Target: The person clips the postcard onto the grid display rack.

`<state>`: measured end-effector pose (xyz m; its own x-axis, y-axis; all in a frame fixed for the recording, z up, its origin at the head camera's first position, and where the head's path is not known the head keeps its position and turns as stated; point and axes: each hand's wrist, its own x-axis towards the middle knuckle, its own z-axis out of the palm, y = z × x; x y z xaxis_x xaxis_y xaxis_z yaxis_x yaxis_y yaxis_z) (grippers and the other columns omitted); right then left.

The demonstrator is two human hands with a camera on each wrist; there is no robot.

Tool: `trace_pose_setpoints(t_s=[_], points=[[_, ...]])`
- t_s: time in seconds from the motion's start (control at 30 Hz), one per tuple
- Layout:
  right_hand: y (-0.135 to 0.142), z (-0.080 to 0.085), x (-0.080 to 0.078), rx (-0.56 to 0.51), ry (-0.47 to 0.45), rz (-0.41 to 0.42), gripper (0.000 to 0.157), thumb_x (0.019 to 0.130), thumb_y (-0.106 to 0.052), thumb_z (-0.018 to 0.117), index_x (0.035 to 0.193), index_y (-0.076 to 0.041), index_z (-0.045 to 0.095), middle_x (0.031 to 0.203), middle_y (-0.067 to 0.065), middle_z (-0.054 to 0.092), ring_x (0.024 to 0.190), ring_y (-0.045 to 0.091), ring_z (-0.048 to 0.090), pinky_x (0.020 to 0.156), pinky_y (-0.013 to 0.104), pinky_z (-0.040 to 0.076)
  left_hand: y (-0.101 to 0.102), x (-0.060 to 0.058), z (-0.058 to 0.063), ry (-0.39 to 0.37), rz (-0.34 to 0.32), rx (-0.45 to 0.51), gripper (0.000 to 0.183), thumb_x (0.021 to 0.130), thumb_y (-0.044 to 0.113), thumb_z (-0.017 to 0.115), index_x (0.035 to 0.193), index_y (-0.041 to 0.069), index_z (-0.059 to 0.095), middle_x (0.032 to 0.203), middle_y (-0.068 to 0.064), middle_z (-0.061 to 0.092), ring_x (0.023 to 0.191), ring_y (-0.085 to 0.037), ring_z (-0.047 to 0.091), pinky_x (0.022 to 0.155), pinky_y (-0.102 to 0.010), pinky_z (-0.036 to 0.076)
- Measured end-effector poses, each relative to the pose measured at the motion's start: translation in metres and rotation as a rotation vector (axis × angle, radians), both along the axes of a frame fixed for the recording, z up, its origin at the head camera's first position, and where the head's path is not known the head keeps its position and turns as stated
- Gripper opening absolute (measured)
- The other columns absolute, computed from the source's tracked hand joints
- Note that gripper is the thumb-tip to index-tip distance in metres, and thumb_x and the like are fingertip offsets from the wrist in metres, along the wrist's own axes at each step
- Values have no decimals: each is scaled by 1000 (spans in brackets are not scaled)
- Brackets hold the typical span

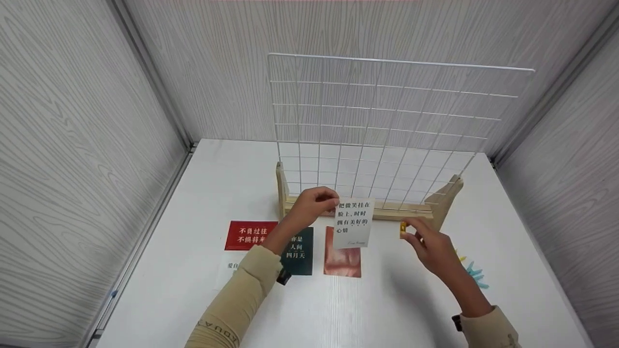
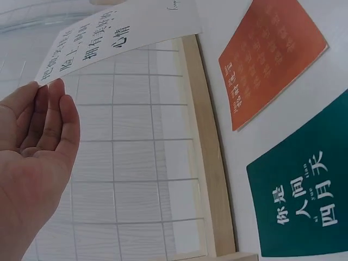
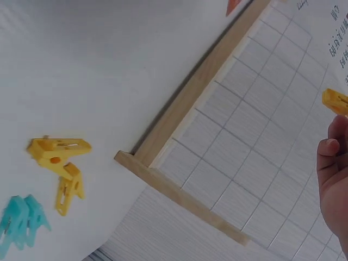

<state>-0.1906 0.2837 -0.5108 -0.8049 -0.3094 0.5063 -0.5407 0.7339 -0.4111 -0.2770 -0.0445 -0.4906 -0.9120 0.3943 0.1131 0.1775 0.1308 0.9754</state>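
A white card (image 1: 354, 227) printed with dark characters hangs upright from my left hand (image 1: 314, 207), which pinches its upper left corner. In the left wrist view, thumb and fingers meet at the edge of the white card (image 2: 125, 38). My right hand (image 1: 430, 244) pinches a yellow clothespin (image 1: 403, 229), held to the right of the card and apart from it. Behind both hands stands a white wire grid (image 1: 387, 116) in a wooden base (image 1: 401, 211). The right wrist view shows the yellow clothespin (image 3: 335, 101) at the fingertips, partly cut off by the frame.
On the table lie a red card (image 1: 246, 232), a dark green card (image 1: 302, 256), an orange-red card (image 1: 342, 261) and a whitish card (image 1: 232, 266) partly behind the left sleeve. Yellow clothespins (image 3: 57, 152) and teal clothespins (image 3: 24, 217) lie at the right.
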Motion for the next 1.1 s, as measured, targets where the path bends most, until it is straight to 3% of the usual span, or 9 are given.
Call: trace_pose_setpoints(t_s=[0.2, 0.33, 0.57, 0.83, 1.1], points=[[-7, 12, -6, 10, 63, 64, 47, 90, -6, 74, 135, -8, 60, 114, 4, 66, 78, 6, 59, 65, 20, 52, -12, -2, 16, 70, 14, -9, 17, 99, 21, 65, 109, 9, 71, 101, -6, 69, 91, -20, 65, 84, -32, 55], [-8, 20, -7, 13, 67, 73, 44, 89, -4, 73, 132, -8, 62, 118, 5, 66, 86, 9, 65, 71, 24, 57, -17, -3, 24, 71, 23, 0, 20, 100, 22, 65, 111, 7, 70, 104, -6, 69, 93, -21, 65, 86, -30, 56], [-17, 37, -11, 12, 28, 57, 42, 91, -5, 72, 131, -10, 61, 119, 3, 66, 79, 6, 59, 67, 25, 56, -32, -4, 38, 95, 61, 12, 19, 100, 22, 65, 111, 7, 70, 103, -7, 70, 94, -23, 66, 87, -37, 55], [-35, 62, -21, 65, 107, 94, 43, 91, -9, 73, 132, -10, 61, 112, 4, 67, 73, 9, 57, 60, 27, 51, -48, -8, 63, 159, 114, 3, 20, 99, 21, 65, 110, 5, 70, 101, -9, 69, 93, -21, 66, 85, -32, 55], [-57, 84, -34, 101, 223, 160, 45, 93, -5, 69, 137, -5, 57, 112, 10, 67, 66, 14, 57, 57, 27, 53, -61, -16, 86, 195, 176, -6, 16, 99, 20, 66, 108, 7, 70, 99, -8, 68, 93, -21, 65, 87, -31, 55]])
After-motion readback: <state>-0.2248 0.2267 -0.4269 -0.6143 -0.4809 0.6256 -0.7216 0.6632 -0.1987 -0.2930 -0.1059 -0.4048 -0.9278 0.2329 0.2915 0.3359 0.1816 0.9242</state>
